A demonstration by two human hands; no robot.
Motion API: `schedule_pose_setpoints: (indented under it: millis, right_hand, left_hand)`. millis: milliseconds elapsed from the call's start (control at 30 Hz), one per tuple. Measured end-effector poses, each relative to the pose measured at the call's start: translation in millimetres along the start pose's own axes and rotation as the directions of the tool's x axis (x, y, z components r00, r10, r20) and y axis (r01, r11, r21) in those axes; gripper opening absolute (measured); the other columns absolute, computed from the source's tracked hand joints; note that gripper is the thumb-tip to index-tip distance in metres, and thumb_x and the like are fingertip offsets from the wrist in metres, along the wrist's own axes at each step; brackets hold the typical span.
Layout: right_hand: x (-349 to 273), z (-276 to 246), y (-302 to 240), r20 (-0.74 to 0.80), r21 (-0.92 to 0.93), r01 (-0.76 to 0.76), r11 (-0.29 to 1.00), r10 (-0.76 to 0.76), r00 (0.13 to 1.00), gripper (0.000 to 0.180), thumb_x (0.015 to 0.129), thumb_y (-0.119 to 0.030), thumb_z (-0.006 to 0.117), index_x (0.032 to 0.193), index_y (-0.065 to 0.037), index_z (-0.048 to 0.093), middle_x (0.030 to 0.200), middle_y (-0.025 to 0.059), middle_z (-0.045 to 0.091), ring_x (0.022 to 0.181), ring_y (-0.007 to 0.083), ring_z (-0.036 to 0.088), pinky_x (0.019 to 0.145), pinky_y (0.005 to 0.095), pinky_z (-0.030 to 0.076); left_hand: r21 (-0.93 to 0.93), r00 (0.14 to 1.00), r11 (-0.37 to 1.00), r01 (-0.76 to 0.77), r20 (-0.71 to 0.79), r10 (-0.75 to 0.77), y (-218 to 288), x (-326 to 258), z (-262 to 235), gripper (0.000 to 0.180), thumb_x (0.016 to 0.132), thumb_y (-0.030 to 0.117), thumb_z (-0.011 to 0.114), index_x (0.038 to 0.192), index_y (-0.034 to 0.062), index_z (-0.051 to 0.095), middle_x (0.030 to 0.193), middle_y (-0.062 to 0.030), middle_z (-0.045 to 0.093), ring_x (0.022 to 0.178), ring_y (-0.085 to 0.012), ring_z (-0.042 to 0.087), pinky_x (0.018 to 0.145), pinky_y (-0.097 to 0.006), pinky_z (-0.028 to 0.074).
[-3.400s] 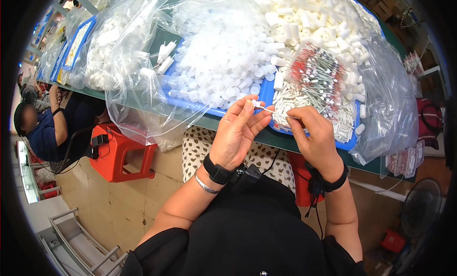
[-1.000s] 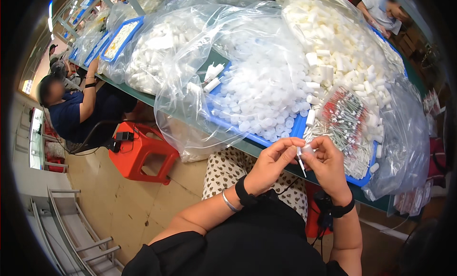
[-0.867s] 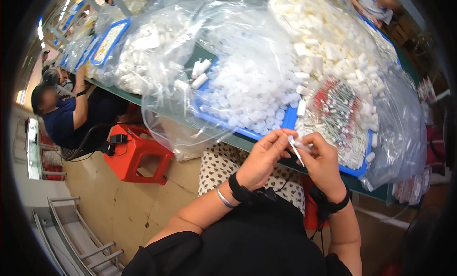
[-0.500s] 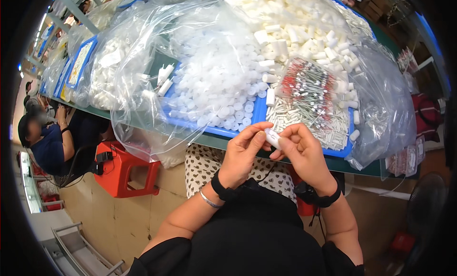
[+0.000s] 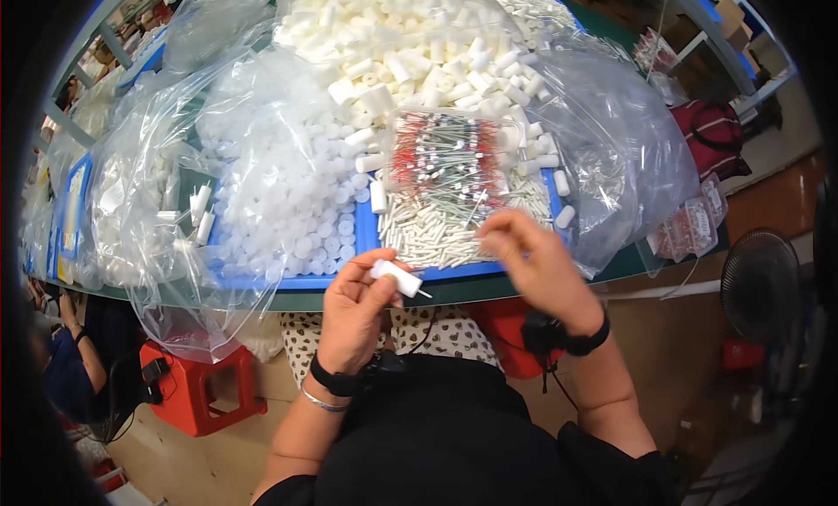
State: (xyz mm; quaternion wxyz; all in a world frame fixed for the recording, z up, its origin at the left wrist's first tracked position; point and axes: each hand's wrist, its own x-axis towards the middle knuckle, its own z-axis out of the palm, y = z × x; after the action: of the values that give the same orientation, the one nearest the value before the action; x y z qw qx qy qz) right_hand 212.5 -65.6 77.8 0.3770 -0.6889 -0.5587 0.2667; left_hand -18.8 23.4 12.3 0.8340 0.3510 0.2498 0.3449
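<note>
Many clear bags [image 5: 611,148] across green table [image 5: 454,290], tan floor [image 5: 175,458] below.

Bright even light, glare on plastic, fisheye-bent dark rim, slight blur.

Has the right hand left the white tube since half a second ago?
Yes. The right hand has parted from the white tube, held in the left hand, and reached to the blue tray of small white sticks.

A green-topped table [image 5: 489,290] carries a blue tray [image 5: 367,235] at its centre, with clear plastic bags [image 5: 611,157] at three o'clock and nine.
</note>
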Motion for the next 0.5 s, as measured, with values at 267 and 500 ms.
schedule_pose_setpoints:
  millis: [267, 500]
  right_hand:
    - [25.1, -116.2, 111.7, -0.361, -0.857, -0.310, 0.412, -0.050, 0.931, 0.014, 0.090, -0.006, 0.055, 0.099, 0.002, 0.061, 0.098, 0.0231, 0.064, 0.091, 0.0438, 0.063, 0.080, 0.0475, 0.051]
    - [20.9, -130.4, 135.1, -0.345, -0.892, -0.269, 0.362, -0.162, 0.925, 0.014, 0.081, -0.003, 0.061, 0.093, 0.003, 0.061, 0.097, 0.0198, 0.063, 0.092, 0.0393, 0.063, 0.079, 0.0454, 0.052]
  left_hand:
    - [-0.148, 0.986, 0.984, 0.095, 0.147, -0.073, -2.1, 2.7, 8.6, 0.012, 0.102, 0.016, 0.050, 0.111, 0.0086, 0.046, 0.111, -0.0196, 0.065, 0.074, -0.0141, 0.061, 0.068, -0.027, 0.053]
    - [-0.077, 0.989, 0.989, 0.130, 0.082, -0.124, -0.1, 0.7, 4.3, 0.016, 0.101, 0.018, 0.050, 0.109, 0.0043, 0.053, 0.110, -0.0183, 0.064, 0.073, -0.0122, 0.059, 0.067, -0.025, 0.052]
